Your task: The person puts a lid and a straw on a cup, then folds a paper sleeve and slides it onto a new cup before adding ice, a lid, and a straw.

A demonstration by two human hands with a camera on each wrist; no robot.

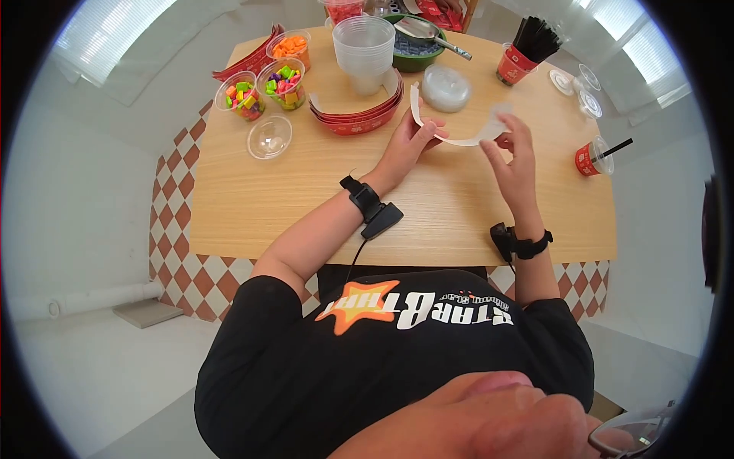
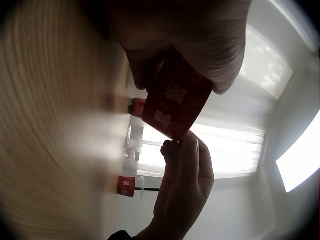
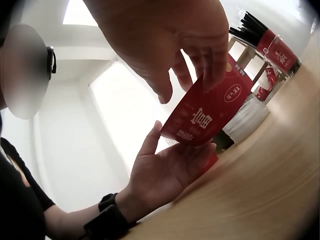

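A curved paper cup sleeve [image 1: 459, 141], red with white lettering outside and white inside, is held above the table. My left hand [image 1: 413, 147] grips one end, its thumb over the sleeve's edge and its fingers behind. At the other end is my right hand [image 1: 512, 157]. In the right wrist view its bent fingers [image 3: 215, 75] overlap the red face, while the thumb [image 3: 164, 92] stands apart from the edge. A stack of red sleeves [image 1: 355, 122] lies near the left hand, beside nested clear cups [image 1: 363, 46].
Candy cups [image 1: 283, 84] and a clear lid [image 1: 269, 138] stand at the left. Stacked lids [image 1: 446, 88] lie beyond my hands, near a green bowl [image 1: 417, 63] with a metal scoop [image 1: 417, 29]. Black straws [image 1: 535, 40] and a sleeved cup [image 1: 592, 159] are at the right.
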